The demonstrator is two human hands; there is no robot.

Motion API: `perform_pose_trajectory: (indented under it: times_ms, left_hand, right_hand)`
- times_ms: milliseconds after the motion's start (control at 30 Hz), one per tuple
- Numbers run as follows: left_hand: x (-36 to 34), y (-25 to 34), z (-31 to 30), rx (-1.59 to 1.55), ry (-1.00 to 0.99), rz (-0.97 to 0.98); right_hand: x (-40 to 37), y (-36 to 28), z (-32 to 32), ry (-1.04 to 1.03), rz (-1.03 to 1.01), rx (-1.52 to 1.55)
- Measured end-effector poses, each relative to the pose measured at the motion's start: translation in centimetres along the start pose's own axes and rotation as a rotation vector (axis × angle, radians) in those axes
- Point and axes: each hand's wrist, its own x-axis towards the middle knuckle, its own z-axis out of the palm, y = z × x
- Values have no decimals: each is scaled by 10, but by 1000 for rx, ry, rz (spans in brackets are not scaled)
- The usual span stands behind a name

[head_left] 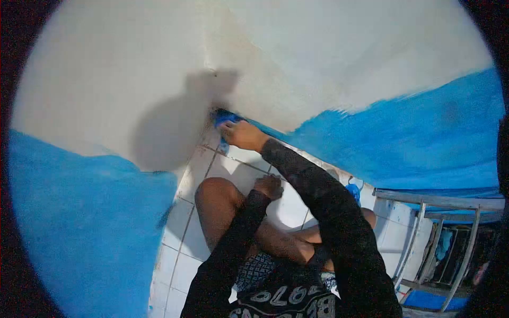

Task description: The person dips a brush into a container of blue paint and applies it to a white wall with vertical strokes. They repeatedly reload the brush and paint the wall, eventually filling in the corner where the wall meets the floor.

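Note:
My right hand (243,135) is closed on a blue item, perhaps a brush or sponge (227,117), whose shape is mostly hidden by the fingers. It is held low in the corner, where the two walls meet the tiled floor. Dark blue paint runs along the foot of the right wall beside it. My left hand (269,186) is near my knee, over the white tiles (289,206), with its fingers curled; whatever it may hold is too small to make out.
Blue paint covers the lower left wall (90,212) and lower right wall (382,143), under white upper parts. A blue object (353,192) lies by the right wall. A wooden frame like a ladder (440,201) stands at the right. My crossed legs are on the floor.

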Motion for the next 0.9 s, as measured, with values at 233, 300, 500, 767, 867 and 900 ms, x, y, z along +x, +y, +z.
perform_pose_trajectory:
  times_ms: [233, 300, 500, 767, 867, 900]
  left_hand:
    - [44, -65, 77, -53, 145, 143]
    - [44, -65, 84, -120, 180, 250]
    - [-7, -5, -2, 75, 92, 5]
    - [-2, 4, 0, 34, 94, 30]
    - [2, 0, 13, -29, 177, 42]
    - [3, -3, 14, -22, 174, 43]
  right_hand:
    - [29, -20, 18, -152, 230, 56]
    - [13, -24, 2, -102, 310, 131]
    - [-45, -28, -46, -163, 43, -290]
    - [-73, -31, -53, 52, 46, -276]
    - [-37, -31, -44, -72, 86, -180]
    - [-23, -29, -40, -61, 78, -156]
